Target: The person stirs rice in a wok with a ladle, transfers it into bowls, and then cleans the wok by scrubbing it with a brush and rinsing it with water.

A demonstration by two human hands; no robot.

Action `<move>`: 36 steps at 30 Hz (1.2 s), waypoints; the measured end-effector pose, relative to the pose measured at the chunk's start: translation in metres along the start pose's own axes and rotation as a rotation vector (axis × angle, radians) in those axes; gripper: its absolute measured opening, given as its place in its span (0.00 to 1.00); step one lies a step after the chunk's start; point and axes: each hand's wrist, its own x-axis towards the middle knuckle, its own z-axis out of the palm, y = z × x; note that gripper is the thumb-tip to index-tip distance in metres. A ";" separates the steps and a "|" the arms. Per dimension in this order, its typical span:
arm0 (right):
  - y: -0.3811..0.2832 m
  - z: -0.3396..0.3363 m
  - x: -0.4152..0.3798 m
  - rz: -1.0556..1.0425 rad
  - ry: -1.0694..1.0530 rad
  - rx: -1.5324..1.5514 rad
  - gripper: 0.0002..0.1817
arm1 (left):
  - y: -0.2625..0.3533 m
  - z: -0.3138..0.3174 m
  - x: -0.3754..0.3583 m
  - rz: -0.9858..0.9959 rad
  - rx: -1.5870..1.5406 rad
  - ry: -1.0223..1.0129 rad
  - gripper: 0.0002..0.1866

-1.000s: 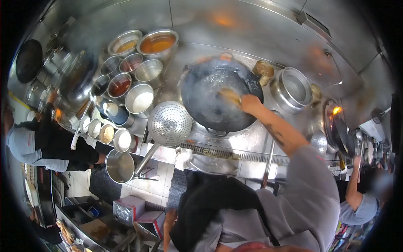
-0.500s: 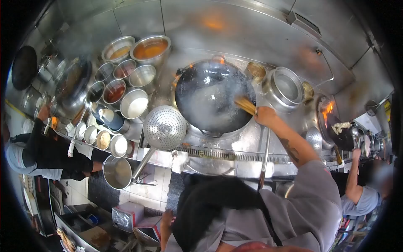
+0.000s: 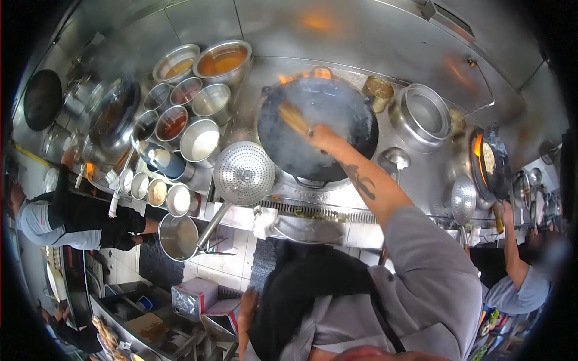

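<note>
My right hand (image 3: 323, 139) grips a bamboo wok brush (image 3: 294, 118), its bristles over the left part of a large dark wok (image 3: 355, 157). Steam hazes the wok, and flames show behind its far rim. Hanging low beside the black apron, away from the stove, my left hand (image 3: 249, 299) holds nothing visible; its fingers look loosely extended. Left of the wok, a perforated strainer (image 3: 244, 173) rests with its handle over a steel pot (image 3: 178, 237). A ladle (image 3: 395, 159) lies just right of the wok.
Steel containers of sauces and powders, including a white-filled one (image 3: 200, 142), crowd the left. A tin can (image 3: 378, 93) and stacked steel bowls (image 3: 420, 117) stand right. One co-worker (image 3: 519, 283) handles a flaming wok (image 3: 490, 162) at far right; another person (image 3: 66, 222) stands left.
My right hand has swept the brush leftward across the wok. The ladle's bowl now shows beside the wok. At far right, the co-worker's wok has tipped up.
</note>
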 end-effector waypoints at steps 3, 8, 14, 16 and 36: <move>0.031 0.009 -0.048 -0.252 -0.082 -0.344 0.20 | 0.042 -0.010 0.016 -0.160 -0.168 0.108 0.23; 0.047 -0.065 -0.080 -0.007 -0.079 -0.548 0.21 | 0.090 -0.032 0.080 0.042 -0.167 0.221 0.25; 0.055 -0.045 -0.109 0.036 0.092 -0.561 0.19 | 0.218 -0.051 0.131 0.546 0.481 0.517 0.37; 0.061 -0.064 -0.132 0.006 0.026 -0.539 0.23 | 0.231 -0.050 0.147 0.422 0.618 0.446 0.41; 0.262 -0.033 -0.429 0.797 0.536 1.509 0.18 | 0.254 -0.066 0.168 0.025 -0.759 -0.105 0.24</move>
